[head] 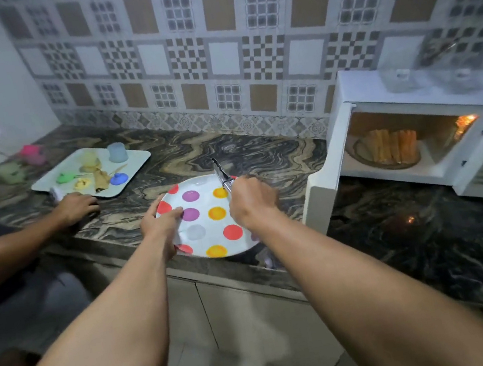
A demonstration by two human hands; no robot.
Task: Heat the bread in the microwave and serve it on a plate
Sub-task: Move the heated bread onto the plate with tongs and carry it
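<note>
One plate [204, 200] with coloured dots lies on the marble counter [261, 154]. The left hand [160, 220] grips its left rim, thumb on top. The right hand [251, 202] is closed around one pair of metal tongs [219, 170], tips over the far rim. The bread [394, 146], several upright slices too blurred to count, stands inside the one microwave [355, 90], whose door [321, 188] is open. A second person's hand [78, 207] rests beside one tray [133, 156].

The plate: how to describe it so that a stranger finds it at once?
Start at the white microwave with its open door. Left of it, at the counter's front edge, is a round white plate with coloured dots; the tray farther left is rectangular.
</note>
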